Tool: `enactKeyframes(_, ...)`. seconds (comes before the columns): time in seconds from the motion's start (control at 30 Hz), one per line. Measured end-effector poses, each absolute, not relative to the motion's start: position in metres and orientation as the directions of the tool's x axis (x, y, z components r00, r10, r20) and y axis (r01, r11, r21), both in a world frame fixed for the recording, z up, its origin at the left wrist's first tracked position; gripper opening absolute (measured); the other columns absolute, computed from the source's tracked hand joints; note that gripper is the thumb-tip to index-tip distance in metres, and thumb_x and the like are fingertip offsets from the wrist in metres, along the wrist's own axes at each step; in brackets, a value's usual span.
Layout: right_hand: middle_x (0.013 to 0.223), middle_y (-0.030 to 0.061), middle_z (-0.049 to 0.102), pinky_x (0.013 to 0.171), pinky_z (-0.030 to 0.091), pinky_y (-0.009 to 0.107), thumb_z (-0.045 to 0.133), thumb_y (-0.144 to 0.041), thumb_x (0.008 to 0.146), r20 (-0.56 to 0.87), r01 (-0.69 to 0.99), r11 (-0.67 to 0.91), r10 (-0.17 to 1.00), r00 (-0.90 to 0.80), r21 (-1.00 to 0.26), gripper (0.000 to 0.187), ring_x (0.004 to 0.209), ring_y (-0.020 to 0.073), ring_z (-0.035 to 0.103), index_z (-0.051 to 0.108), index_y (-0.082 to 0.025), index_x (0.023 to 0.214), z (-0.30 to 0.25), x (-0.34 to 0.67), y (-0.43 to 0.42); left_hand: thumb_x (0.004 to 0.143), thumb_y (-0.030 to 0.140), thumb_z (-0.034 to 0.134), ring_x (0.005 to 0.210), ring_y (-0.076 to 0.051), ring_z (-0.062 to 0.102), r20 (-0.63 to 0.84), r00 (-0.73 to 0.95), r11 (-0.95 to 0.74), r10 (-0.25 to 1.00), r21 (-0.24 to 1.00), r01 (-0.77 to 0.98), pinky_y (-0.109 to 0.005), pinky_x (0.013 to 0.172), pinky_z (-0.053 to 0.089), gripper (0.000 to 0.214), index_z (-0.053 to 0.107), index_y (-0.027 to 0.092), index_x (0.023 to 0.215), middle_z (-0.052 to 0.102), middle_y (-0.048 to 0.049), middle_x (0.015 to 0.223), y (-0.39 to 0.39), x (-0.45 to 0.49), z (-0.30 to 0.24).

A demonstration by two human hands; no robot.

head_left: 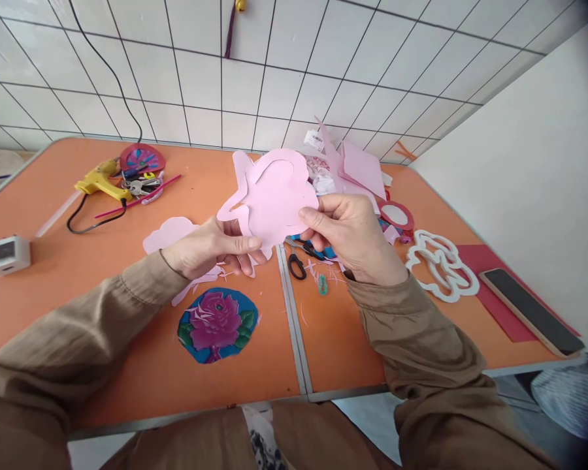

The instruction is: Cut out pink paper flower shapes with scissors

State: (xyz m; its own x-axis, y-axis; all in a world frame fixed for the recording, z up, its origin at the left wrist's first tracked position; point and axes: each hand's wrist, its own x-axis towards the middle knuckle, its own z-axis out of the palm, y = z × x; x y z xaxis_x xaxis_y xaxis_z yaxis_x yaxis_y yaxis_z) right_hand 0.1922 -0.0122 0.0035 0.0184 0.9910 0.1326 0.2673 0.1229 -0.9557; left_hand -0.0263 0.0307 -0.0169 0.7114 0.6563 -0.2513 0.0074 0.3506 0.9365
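Note:
Above the table I hold up a pink paper cutout [279, 196] with a wavy, cloud-like edge; a loose curling strip of the same paper hangs at its left side. My left hand [220, 245] grips its lower left edge between thumb and fingers. On the right edge, my right hand [345, 228] pinches the paper with its thumb on top. Below lie black-handled scissors [297, 266], partly hidden by my right hand, among thin pink paper scraps. Another pink paper piece [171, 233] rests behind my left forearm. A round rose picture [218, 325] lies nearest me.
At the left are a yellow glue gun [102, 181], keys [144, 186], a pink stick [166, 187] and a small white box [7, 254]. To the right stand folded pink sheets [362, 168], a roll of red tape [396, 217], white cloud-shaped cutouts [443, 264] and a phone [532, 312].

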Motion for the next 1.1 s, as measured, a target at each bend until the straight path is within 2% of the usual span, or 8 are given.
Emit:
enactKeyframes(0.13,0.052,-0.0003,0.064,0.035,0.032,0.022,0.07,-0.023,0.081,0.137,0.273,0.123,0.99,0.033,-0.954,0.03,0.036,0.0067,0.048,0.057,-0.019,0.054,0.002,0.189,-0.013,0.058,0.036,0.091,0.044,-0.008,0.062,-0.254,0.682,0.365,0.686,0.931,-0.021,-0.013,0.039,0.046,0.035,0.071,0.009,0.066,0.073,-0.0057,0.061,0.02,-0.017,-0.018)
enactKeyframes(0.27,0.052,-0.0001,0.064,0.034,0.031,0.023,0.072,-0.025,0.08,0.164,0.273,0.143,0.985,0.053,-0.951,0.029,0.035,0.0076,0.048,0.059,-0.02,0.054,0.001,0.187,-0.014,0.066,0.029,0.087,0.039,-0.009,0.061,-0.272,0.669,0.411,0.691,0.91,-0.054,-0.013,0.035,0.043,0.025,0.071,0.009,0.065,0.072,-0.0057,0.056,0.016,-0.015,-0.018)
enactKeyframes(0.4,0.052,0.0001,0.064,0.033,0.031,0.023,0.073,-0.027,0.08,0.188,0.268,0.167,0.981,0.054,-0.949,0.028,0.035,0.008,0.048,0.06,-0.021,0.055,0.001,0.186,-0.014,0.068,0.023,0.085,0.041,-0.009,0.062,-0.288,0.646,0.412,0.707,0.91,-0.046,-0.014,0.036,0.043,0.02,0.071,0.009,0.065,0.073,-0.0066,0.058,0.016,-0.018,-0.015)
enactKeyframes(0.6,0.053,0.0,0.064,0.035,0.033,0.024,0.069,-0.024,0.084,0.236,0.297,0.21,0.97,0.053,-0.931,0.029,0.036,0.008,0.049,0.061,-0.021,0.056,0.0,0.184,-0.016,0.07,0.028,0.084,0.044,-0.009,0.063,-0.305,0.66,0.458,0.686,0.887,-0.066,-0.013,0.037,0.045,0.023,0.073,0.008,0.065,0.074,-0.0084,0.059,0.017,-0.017,-0.015)
enactKeyframes(0.77,0.052,-0.0007,0.064,0.036,0.034,0.025,0.068,-0.025,0.085,0.259,0.304,0.233,0.965,0.046,-0.924,0.029,0.036,0.0081,0.049,0.062,-0.021,0.057,-0.002,0.184,-0.018,0.074,0.023,0.081,0.042,-0.009,0.063,-0.315,0.648,0.486,0.694,0.869,-0.098,-0.012,0.037,0.045,0.023,0.073,0.007,0.061,0.073,-0.0098,0.058,0.016,-0.016,-0.014)
enactKeyframes(0.93,0.055,-0.0008,0.066,0.036,0.036,0.025,0.067,-0.025,0.086,0.28,0.311,0.247,0.958,0.065,-0.918,0.028,0.037,0.0082,0.05,0.063,-0.021,0.059,-0.003,0.183,-0.018,0.074,0.025,0.082,0.043,-0.008,0.063,-0.325,0.651,0.534,0.687,0.832,-0.149,-0.013,0.041,0.049,0.021,0.073,0.007,0.065,0.073,-0.0082,0.058,0.014,-0.017,-0.014)
enactKeyframes(1.1,0.051,-0.0012,0.063,0.037,0.036,0.024,0.066,-0.026,0.087,0.296,0.331,0.256,0.952,0.077,-0.908,0.031,0.038,0.0085,0.05,0.06,-0.021,0.057,-0.007,0.179,-0.02,0.074,0.025,0.081,0.042,-0.009,0.063,-0.303,0.636,0.535,0.709,0.82,-0.205,-0.013,0.039,0.046,0.019,0.073,0.008,0.07,0.074,-0.0064,0.06,0.009,-0.014,-0.017)
